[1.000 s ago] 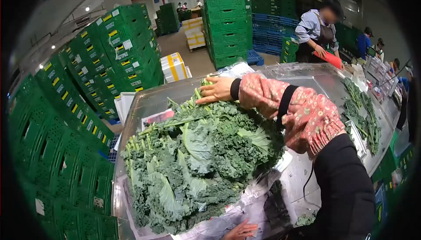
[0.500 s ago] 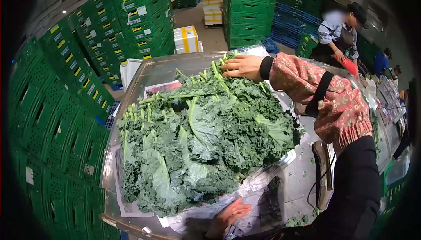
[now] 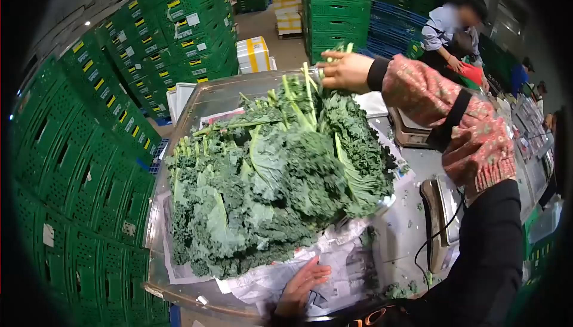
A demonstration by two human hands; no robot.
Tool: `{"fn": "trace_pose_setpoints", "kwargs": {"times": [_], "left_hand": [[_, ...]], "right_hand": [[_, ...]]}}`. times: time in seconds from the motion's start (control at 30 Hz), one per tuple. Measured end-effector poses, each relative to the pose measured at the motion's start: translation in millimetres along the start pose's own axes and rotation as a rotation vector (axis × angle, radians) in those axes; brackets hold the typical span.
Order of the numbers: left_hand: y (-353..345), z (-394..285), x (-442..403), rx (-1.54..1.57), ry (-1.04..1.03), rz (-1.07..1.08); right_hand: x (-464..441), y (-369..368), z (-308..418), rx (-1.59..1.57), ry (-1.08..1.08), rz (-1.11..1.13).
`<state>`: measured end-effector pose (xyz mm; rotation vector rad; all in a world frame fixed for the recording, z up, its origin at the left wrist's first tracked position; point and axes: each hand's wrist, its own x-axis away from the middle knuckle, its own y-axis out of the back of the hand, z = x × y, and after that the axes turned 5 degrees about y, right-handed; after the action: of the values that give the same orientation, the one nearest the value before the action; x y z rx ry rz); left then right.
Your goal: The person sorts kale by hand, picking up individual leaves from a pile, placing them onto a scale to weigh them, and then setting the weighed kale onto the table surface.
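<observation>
Curly dark-green kale pile (image 3: 274, 177) on grey table (image 3: 406, 249), centre | our right hand (image 3: 346, 71) grasps pale stems (image 3: 350, 47), far edge | our left hand (image 3: 305, 277) spread, released, near, over printed newspaper (image 3: 349, 267) | left, green plastic crates (image 3: 62, 154) bear yellow-and-white labels (image 3: 193, 16), too small for us to read

green crates (image 3: 95, 172), stacked left | white box (image 3: 253, 55), yellow tape | blue pallets (image 3: 391, 31) | co-worker (image 3: 443, 31) with red object (image 3: 472, 75)

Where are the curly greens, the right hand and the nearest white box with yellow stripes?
Curly greens (image 3: 268, 179): head view, leaves mid-pile.
Right hand (image 3: 349, 72): head view, back of the hand.
White box (image 3: 253, 56): head view, its near side.
</observation>
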<state>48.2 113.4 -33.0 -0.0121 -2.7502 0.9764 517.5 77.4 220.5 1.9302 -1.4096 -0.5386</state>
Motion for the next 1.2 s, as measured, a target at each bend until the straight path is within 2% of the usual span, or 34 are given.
{"fn": "trace_pose_setpoints", "kwargs": {"times": [0.03,0.1,0.17,0.3,0.37,0.4,0.43,0.5,0.53,0.57,0.6,0.67,0.7,0.77,0.83,0.87,0.9,0.93,0.97,1.07,1.13,1.2], "left_hand": [[-5,-1,2,-0.001,0.008,0.006],[-13,1,7,0.029,-0.023,-0.009],[-22,1,6,0.014,0.036,-0.029],[-43,8,-2,-0.074,0.026,0.159],[-65,4,-11,-0.201,0.040,0.280],[-76,3,-16,-0.242,0.032,0.325],[-87,4,-21,-0.282,0.021,0.373],[-107,7,-34,-0.280,0.011,0.429],[-114,12,-41,-0.252,-0.011,0.434],[-124,15,-47,-0.209,-0.009,0.426],[-132,22,-52,-0.200,-0.019,0.395],[-143,42,-61,-0.189,-0.027,0.368],[-146,55,-64,-0.185,-0.029,0.376],[-145,90,-71,-0.092,-0.024,0.274],[-137,118,-76,0.124,0.179,0.153],[-140,119,-72,0.238,0.351,0.012],[-136,131,-70,0.250,0.352,0.002],[-133,142,-69,0.232,0.355,-0.020],[-130,152,-69,0.212,0.356,-0.043],[-130,162,-69,0.303,0.367,-0.017],[-138,162,-75,0.406,0.383,0.058],[-165,145,-74,0.470,0.404,0.074]], "right_hand": [[7,28,2,0.034,-0.032,0.075],[38,61,1,0.052,-0.084,0.085],[74,98,12,0.145,-0.133,0.032],[146,177,49,0.222,-0.348,0.040],[175,215,80,0.158,-0.494,0.037],[182,243,102,0.116,-0.614,0.141],[197,243,119,0.103,-0.638,0.162],[232,229,159,-0.128,-0.804,-0.163],[244,224,184,-0.242,-0.977,-0.085],[228,234,216,-0.448,-1.097,-0.098],[221,237,246,-0.591,-1.291,0.079],[207,222,311,-1.403,-1.532,-0.062],[205,199,348,-1.585,-1.479,-0.172],[186,179,406,-1.818,-1.553,-0.058],[175,162,446,-1.918,-1.461,0.268],[174,154,468,-1.984,-1.427,0.133],[176,146,490,-2.042,-1.386,0.000],[176,140,500,-1.956,-1.340,-0.039],[181,141,502,-2.023,-1.282,-0.070],[197,130,514,-2.081,-1.343,0.011],[215,133,499,-1.979,-1.249,0.192],[229,129,492,-2.037,-1.175,0.226]]}}
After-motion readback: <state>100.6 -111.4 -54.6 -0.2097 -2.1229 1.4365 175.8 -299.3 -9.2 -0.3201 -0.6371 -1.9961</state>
